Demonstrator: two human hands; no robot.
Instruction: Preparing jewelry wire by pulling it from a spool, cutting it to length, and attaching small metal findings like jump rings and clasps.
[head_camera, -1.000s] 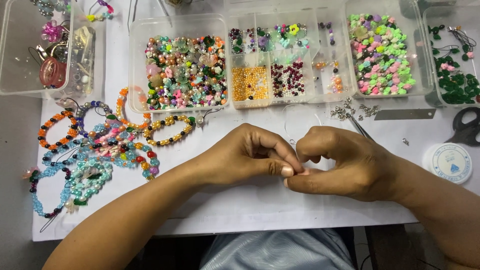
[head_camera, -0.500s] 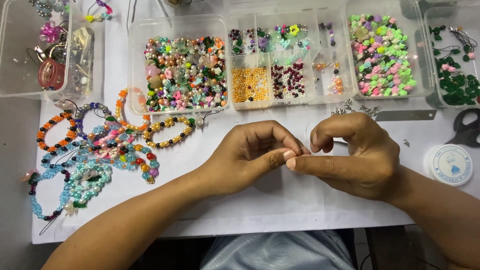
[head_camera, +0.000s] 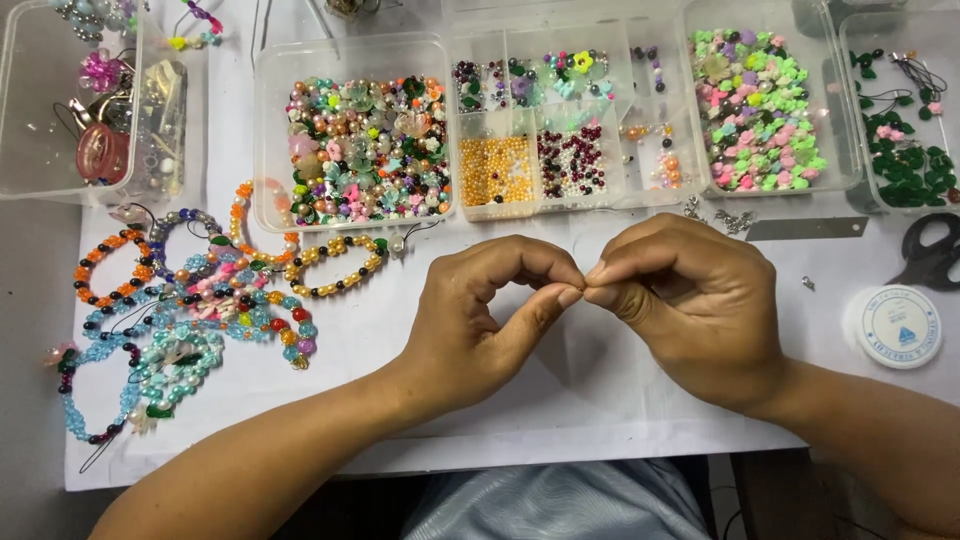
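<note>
Overhead, the white surface (head_camera: 330, 350) is being crowded along its far edge by clear plastic containers: a tub of mixed coloured beads (head_camera: 365, 150), a divided bead organiser (head_camera: 565, 120) with orange and dark red beads in its near compartments, a tray of pink and green flower beads (head_camera: 765, 110), and a box of dark green beads (head_camera: 905, 130) that is being cut off by the right edge. Another clear box (head_camera: 70, 110) is being cropped at the upper left. A cluster of finished beaded bracelets (head_camera: 180, 310) is being kept to the left, near the left forearm but apart from it. A spool of clear cord (head_camera: 893, 326) and black scissors (head_camera: 930, 255) are lying to the right, well apart from the hands. Nothing is standing between the hands and the containers.

The left hand (head_camera: 480, 320) and right hand (head_camera: 690, 300) are being held together above the middle of the surface, thumb and forefinger tips touching. The fingers (head_camera: 568, 292) of both hands are being pressed together in a pinch on something too small to be made out; whether a thread or a bead is being held cannot be told. A grey garment (head_camera: 560, 500) is being glimpsed below the surface edge.
</note>
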